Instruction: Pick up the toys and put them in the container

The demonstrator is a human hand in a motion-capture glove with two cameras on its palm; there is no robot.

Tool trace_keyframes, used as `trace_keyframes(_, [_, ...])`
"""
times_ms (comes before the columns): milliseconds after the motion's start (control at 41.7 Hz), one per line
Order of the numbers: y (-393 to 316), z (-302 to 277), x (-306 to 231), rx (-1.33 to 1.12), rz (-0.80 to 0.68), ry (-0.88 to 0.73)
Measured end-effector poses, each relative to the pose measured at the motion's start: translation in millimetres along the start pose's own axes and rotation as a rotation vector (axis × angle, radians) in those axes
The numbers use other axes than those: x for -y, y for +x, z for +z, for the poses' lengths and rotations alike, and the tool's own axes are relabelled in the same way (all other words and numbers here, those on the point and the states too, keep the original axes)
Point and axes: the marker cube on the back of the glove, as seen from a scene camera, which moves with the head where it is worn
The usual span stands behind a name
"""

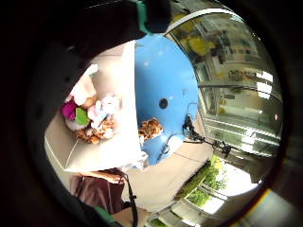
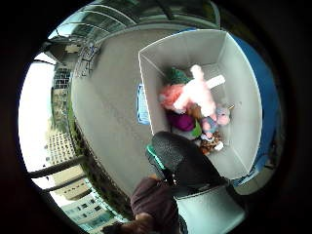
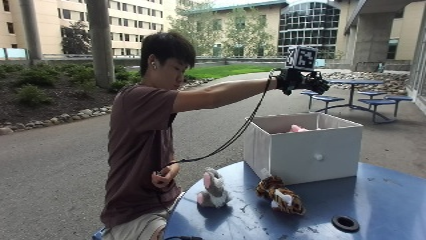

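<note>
While the gloved right hand (image 3: 303, 81) hovers above the white box (image 3: 303, 150), grip unclear, drop seemingly done; next, reach for tiger plush (image 3: 279, 195) on the blue table (image 3: 373, 200).

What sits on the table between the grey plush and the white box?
In the outside view, the tiger plush lies between the grey plush and the white box, close to the box's near corner; otherwise bare blue table.

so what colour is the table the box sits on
Blue; the table shows best in the outside view.
</note>
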Motion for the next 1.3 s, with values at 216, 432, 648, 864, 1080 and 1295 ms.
trace_keyframes(216, [68.1, -20.7, -40.1, -0.001, 0.063, 0.036])
trace_keyframes(432, [140.7, -34.4, -87.8, 0.048, 0.181, 0.052])
trace_keyframes(648, [215.6, -26.8, -138.3, 0.11, 0.268, 0.075])
trace_keyframes(864, [281.5, 58.7, -163.5, 0.076, 0.282, -0.003])
trace_keyframes(1080, [291.3, 199.7, -155.6, 0.207, -0.009, 0.017])
trace_keyframes(1295, [269.9, 316.4, -134.5, 0.172, -0.092, -0.182])
